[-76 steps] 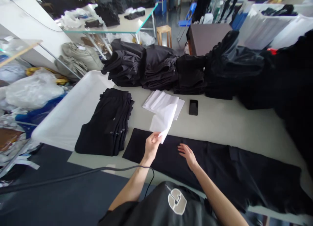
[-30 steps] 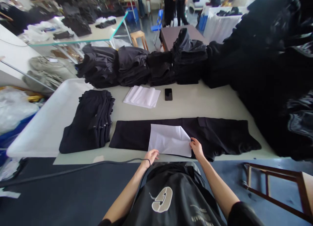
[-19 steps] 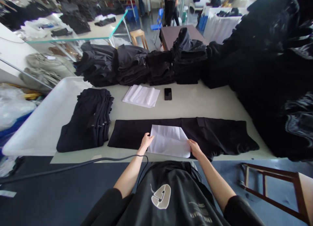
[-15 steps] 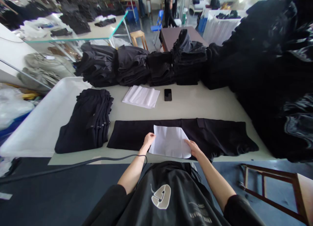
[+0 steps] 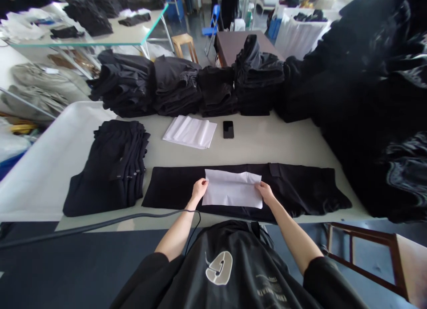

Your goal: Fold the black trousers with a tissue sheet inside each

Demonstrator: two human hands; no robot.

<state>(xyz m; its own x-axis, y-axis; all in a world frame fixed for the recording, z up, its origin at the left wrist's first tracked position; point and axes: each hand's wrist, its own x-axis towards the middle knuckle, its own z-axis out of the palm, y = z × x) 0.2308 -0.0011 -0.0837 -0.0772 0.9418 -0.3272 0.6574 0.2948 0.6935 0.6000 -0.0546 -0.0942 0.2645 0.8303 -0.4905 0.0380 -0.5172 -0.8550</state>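
A sheet of white paper (image 5: 232,189) is stretched between my hands over a pair of black trousers (image 5: 173,184) laid lengthwise on the table. My left hand (image 5: 199,189) pinches the sheet's left edge, and my right hand (image 5: 266,192) grips its right edge. Whether the paper touches the cloth beneath it I cannot tell. Farther back lies a stack of similar white sheets (image 5: 191,132), with a black phone (image 5: 228,129) just to its right.
Folded dark trousers (image 5: 110,166) are piled at the left of the table (image 5: 267,144). Several black garment stacks (image 5: 176,84) line its far edge, and a tall black heap (image 5: 360,99) rises on the right. A dark cable (image 5: 133,214) crosses in front, and a wooden stool (image 5: 370,255) stands at lower right.
The paper has been drawn straighter and flatter across the trousers, its slanted right side now upright. My right hand has moved slightly up. The camera view has shifted a little.
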